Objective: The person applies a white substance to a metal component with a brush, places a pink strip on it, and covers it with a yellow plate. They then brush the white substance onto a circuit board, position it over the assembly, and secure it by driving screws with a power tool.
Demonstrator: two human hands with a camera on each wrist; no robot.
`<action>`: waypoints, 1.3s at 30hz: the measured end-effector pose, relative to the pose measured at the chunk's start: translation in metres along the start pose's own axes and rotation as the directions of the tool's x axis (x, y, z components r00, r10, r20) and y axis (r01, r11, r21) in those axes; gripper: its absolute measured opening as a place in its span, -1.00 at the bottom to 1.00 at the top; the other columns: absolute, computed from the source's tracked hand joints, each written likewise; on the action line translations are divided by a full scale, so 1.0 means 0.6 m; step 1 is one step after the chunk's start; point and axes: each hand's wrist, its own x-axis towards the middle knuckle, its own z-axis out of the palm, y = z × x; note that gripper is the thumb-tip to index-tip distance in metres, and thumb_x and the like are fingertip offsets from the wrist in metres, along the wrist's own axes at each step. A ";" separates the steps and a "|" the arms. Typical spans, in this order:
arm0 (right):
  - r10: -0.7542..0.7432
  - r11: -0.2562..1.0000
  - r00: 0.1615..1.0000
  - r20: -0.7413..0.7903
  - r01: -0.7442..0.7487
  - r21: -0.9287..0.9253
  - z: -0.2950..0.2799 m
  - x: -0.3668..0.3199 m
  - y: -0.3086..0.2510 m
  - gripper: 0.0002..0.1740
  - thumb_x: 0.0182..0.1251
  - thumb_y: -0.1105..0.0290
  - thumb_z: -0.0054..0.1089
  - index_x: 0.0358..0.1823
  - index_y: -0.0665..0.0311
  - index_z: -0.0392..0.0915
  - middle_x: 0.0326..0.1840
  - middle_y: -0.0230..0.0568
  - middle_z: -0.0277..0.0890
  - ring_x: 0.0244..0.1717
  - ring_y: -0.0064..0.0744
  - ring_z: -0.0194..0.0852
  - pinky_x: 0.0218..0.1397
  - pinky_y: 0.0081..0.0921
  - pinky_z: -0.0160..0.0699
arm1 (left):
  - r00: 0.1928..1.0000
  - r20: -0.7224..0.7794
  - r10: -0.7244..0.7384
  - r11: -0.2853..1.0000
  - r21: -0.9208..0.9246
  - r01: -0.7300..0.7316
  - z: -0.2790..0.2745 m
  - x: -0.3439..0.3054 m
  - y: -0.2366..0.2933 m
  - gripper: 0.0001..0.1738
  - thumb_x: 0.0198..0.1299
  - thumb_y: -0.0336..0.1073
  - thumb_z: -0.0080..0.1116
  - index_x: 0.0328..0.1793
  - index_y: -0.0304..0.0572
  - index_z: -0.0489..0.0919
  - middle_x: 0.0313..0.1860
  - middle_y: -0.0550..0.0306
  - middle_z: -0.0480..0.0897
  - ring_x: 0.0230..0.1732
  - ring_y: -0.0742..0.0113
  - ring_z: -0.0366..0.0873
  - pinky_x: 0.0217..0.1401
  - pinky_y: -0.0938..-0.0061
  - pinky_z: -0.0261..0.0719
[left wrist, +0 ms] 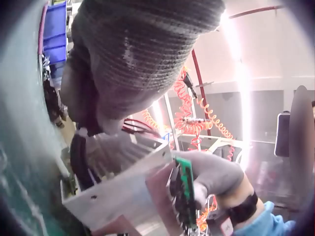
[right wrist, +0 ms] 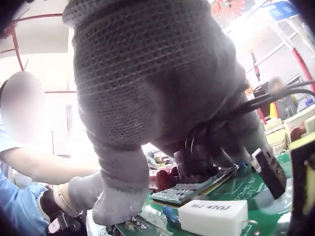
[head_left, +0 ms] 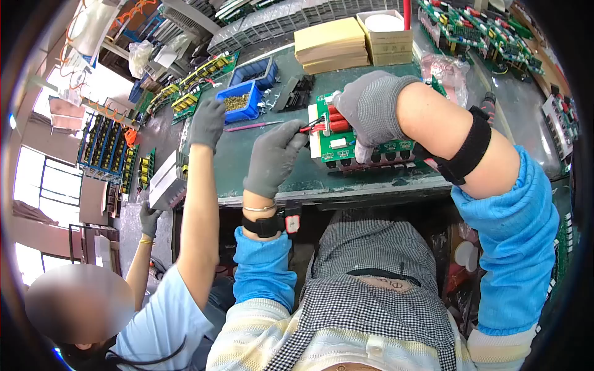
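On the bench edge sits a green circuit board (head_left: 334,154) with red cylindrical parts (head_left: 339,126) and a white block resistor (right wrist: 214,216). My gloved left hand (head_left: 275,157) is at the board's left side, its thumb and fingertips pinching red and black wires (head_left: 305,129). The gloved right hand (head_left: 374,108) reaches over the board from above and grips it, thumb at the near edge and fingers beyond the red parts. Below the board, the left wrist view shows a silver metal housing (left wrist: 113,201). The right palm partly hides the board's middle.
Blue bins (head_left: 240,105) of small parts and black plastic pieces (head_left: 294,93) lie behind my left hand. Yellow sheets (head_left: 331,46) and a carton (head_left: 390,43) stand at the back. Another person's gloved hand (head_left: 207,123) reaches in from the left. A screwdriver (head_left: 489,105) lies right.
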 end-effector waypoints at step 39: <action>-0.001 0.999 0.997 -0.076 0.004 0.041 -0.001 0.004 -0.001 -0.02 -0.29 -0.06 0.68 0.13 0.41 0.48 0.05 0.07 0.62 0.09 0.04 0.62 0.12 -0.20 0.61 | 0.846 -0.467 0.259 0.934 0.344 -0.096 0.096 -0.061 0.008 -0.57 0.12 -0.46 0.18 0.18 -0.11 0.63 -0.24 0.09 0.63 -0.22 0.03 0.60 -0.21 0.24 0.57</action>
